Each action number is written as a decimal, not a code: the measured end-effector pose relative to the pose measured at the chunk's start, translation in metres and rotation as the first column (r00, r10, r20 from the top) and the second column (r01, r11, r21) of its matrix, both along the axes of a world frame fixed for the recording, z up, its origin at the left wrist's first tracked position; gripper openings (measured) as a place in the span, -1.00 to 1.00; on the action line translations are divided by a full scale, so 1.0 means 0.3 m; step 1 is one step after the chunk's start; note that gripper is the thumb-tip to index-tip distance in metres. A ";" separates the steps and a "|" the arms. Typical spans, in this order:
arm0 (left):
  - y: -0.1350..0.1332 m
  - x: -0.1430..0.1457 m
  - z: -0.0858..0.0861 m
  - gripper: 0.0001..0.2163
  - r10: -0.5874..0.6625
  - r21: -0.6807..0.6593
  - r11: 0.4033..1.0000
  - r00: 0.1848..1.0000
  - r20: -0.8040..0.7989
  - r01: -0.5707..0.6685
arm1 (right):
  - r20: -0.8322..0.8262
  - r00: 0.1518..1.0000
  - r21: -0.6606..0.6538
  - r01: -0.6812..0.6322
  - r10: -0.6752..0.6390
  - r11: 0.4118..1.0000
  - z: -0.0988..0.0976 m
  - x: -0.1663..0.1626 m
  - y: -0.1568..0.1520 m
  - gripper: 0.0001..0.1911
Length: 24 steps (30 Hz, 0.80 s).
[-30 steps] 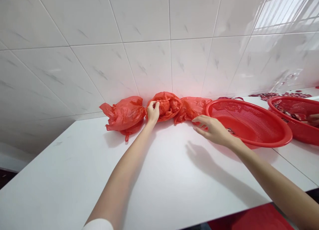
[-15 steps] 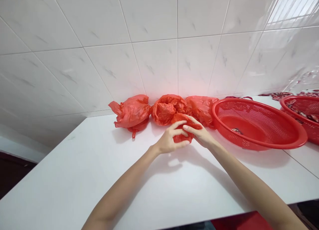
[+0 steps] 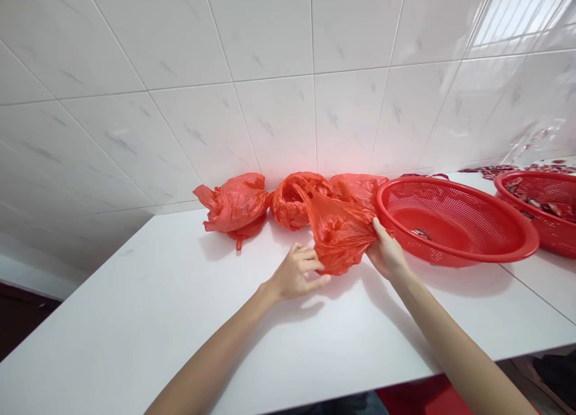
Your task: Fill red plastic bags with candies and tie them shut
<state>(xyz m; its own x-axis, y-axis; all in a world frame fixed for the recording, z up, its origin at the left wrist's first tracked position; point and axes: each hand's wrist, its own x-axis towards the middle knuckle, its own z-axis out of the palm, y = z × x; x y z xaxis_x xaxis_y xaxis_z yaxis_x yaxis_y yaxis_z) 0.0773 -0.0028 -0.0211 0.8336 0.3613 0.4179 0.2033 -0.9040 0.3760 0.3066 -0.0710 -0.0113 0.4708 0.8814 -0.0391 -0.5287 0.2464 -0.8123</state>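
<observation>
Both my hands grip one thin red plastic bag [image 3: 335, 232] above the white counter [image 3: 135, 319]. My left hand [image 3: 299, 274] pinches its lower left edge with curled fingers. At the bag's right side, my right hand [image 3: 387, 253] clutches it, and the bag is stretched between the two. One strip of the bag still trails back to the middle red bag bundle [image 3: 290, 202] by the wall.
Two more red bag bundles [image 3: 234, 205] [image 3: 360, 187] lie along the tiled wall. A big red perforated basket [image 3: 454, 223] stands right of my right hand. A second red basket [image 3: 540, 208] with red bits in it sits at the far right.
My left hand drew a bag out of the middle bundle toward me. My right hand came over and took hold too, and the bag is now spread wider between them.
</observation>
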 end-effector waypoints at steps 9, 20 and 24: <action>-0.076 0.006 0.138 -0.81 -0.089 0.091 0.994 0.934 0.346 0.061 | 0.263 0.954 0.004 -0.148 0.142 0.989 0.019 -0.022 -0.046 -0.48; -0.013 0.053 0.245 -0.77 0.236 0.135 0.970 0.666 -0.707 -0.201 | 0.710 0.577 -0.204 -0.381 0.404 0.902 0.120 0.043 -0.139 -0.32; -0.042 -0.005 0.278 -0.75 0.304 0.128 0.928 0.513 -0.803 -0.349 | 0.877 0.325 -0.286 -0.241 0.355 0.927 0.160 0.139 -0.156 -0.32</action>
